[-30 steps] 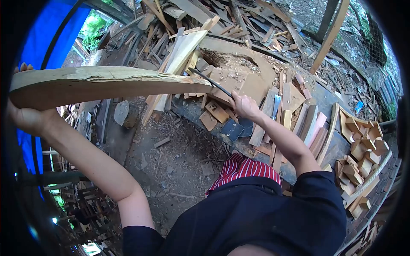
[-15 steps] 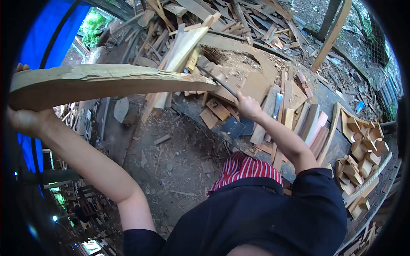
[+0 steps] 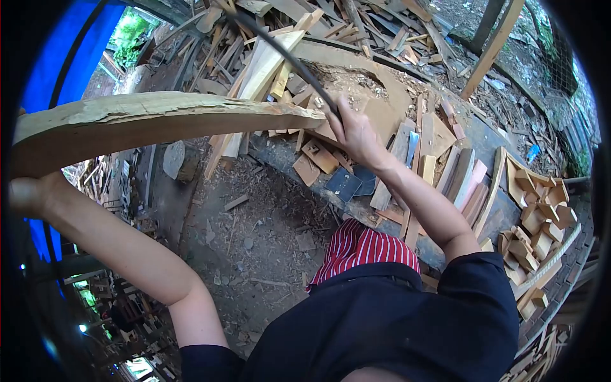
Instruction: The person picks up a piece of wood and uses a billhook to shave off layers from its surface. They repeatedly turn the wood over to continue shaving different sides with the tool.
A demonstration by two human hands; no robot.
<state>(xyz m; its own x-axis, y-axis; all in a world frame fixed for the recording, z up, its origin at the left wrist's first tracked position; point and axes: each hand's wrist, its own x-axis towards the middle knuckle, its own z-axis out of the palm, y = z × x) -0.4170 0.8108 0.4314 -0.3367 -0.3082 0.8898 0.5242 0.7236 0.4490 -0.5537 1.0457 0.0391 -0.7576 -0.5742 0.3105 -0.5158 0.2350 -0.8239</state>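
Hands busy on both sides: our left hand (image 3: 28, 196) grasps the broad end of a curved plank (image 3: 159, 135) out at nine o'clock, its fingers mostly hidden, while our right hand (image 3: 358, 132) is clenched round a dark tool (image 3: 299, 65). That tool slants up to eleven o'clock, its far end blurred at the top edge. And here's the angle that counts: the plank lies at nine o'clock from our right hand, long axis running nine to three, its narrow, ragged end just beside that hand, the nearer one. Whether that end rests on anything, we can't tell. For containers, we've only a hollow at twelve o'clock from our right hand, with wood chips (image 3: 350, 81) in it. Round at four o'clock, wood strips (image 3: 463, 177) lie on the bench (image 3: 489, 141), small blocks (image 3: 541, 223) heaped beyond.
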